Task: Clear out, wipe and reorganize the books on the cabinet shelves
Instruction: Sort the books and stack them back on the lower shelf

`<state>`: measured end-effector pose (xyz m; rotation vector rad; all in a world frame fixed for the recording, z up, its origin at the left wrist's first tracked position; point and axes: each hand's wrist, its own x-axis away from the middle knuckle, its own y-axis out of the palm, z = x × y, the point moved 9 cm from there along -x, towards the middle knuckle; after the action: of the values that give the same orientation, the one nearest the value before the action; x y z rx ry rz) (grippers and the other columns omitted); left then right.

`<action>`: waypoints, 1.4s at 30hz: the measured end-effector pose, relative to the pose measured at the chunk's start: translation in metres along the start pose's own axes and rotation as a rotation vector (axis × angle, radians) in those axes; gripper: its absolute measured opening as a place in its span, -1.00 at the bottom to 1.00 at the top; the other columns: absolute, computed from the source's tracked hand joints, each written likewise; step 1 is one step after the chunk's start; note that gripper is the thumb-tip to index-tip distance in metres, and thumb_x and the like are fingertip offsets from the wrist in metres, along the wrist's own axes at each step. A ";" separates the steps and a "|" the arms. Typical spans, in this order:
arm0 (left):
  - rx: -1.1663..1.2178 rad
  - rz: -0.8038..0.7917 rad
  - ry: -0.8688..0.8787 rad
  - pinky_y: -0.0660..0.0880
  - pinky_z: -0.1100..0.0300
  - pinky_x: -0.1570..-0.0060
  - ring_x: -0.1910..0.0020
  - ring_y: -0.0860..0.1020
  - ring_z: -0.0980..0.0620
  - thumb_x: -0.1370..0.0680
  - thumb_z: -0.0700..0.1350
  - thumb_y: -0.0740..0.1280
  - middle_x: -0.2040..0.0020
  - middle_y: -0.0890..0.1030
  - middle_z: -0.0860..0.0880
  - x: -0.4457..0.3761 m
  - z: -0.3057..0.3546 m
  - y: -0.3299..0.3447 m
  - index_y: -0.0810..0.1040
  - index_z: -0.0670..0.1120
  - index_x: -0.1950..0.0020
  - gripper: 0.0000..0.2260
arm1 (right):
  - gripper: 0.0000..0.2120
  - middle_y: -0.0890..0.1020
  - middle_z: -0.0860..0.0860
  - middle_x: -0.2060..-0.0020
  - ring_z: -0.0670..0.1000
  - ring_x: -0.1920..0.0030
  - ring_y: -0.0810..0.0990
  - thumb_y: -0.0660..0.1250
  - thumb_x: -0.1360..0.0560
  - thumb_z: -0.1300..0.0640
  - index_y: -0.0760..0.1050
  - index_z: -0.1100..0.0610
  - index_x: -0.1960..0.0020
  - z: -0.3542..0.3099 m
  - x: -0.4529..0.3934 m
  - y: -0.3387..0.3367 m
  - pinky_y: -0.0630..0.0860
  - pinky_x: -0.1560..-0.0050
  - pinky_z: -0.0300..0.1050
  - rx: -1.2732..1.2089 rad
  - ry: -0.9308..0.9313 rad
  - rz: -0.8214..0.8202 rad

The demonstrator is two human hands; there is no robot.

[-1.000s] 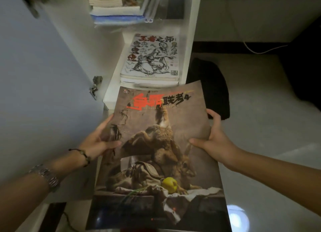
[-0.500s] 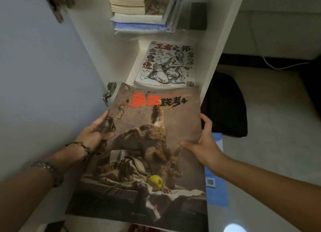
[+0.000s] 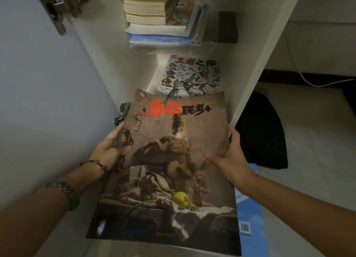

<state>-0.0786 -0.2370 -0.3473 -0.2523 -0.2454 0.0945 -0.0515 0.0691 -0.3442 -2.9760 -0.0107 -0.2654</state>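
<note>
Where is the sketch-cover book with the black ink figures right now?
In the head view, the sketch-cover book lies flat on the lower cabinet shelf, upper centre, partly hidden behind the top edge of the large still-life book.

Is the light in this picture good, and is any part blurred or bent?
Head view: dim light; the large book held by left hand and right hand reads clearly; the cabinet side panel leans from wide-angle distortion; the door hinge is slightly soft.

Upper shelf [image 3: 221,46] bears stacked books [image 3: 148,8]; lower shelf [image 3: 154,79], sketch-cover book [image 3: 192,75].
</note>
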 end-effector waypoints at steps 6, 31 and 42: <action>-0.133 -0.022 0.087 0.35 0.50 -0.01 -0.21 0.39 0.06 -0.42 -0.53 0.29 -0.26 0.40 0.01 -0.021 0.006 0.010 0.18 -0.06 -0.49 -0.28 | -0.09 0.29 -0.05 -0.24 -0.21 -0.04 0.43 0.43 -0.38 0.41 -0.04 -0.01 -0.49 0.019 -0.020 0.004 0.52 0.18 -0.44 -0.096 0.024 0.036; -0.158 -0.005 -0.056 0.36 0.28 -0.15 -0.21 0.39 0.12 -0.41 -0.53 0.29 -0.25 0.41 0.10 -0.040 -0.111 0.028 0.18 0.05 -0.46 -0.24 | -0.15 0.35 0.10 -0.36 0.05 -0.22 0.42 0.41 -0.46 0.25 -0.06 -0.05 -0.53 0.137 -0.046 0.014 0.41 -0.08 -0.19 0.189 0.224 0.081; -0.116 0.017 -0.082 0.33 0.25 -0.19 -0.18 0.40 0.13 -0.42 -0.53 0.29 -0.24 0.40 0.09 -0.038 -0.111 0.029 0.18 -0.01 -0.48 -0.26 | -0.08 0.21 0.17 -0.27 0.24 -0.26 0.26 0.46 -0.43 0.11 -0.09 -0.18 -0.53 0.148 -0.044 0.010 0.27 -0.26 0.09 0.402 0.315 0.165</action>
<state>-0.0893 -0.2398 -0.4681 -0.3665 -0.3310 0.1078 -0.0688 0.0819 -0.4974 -2.4912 0.1930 -0.6246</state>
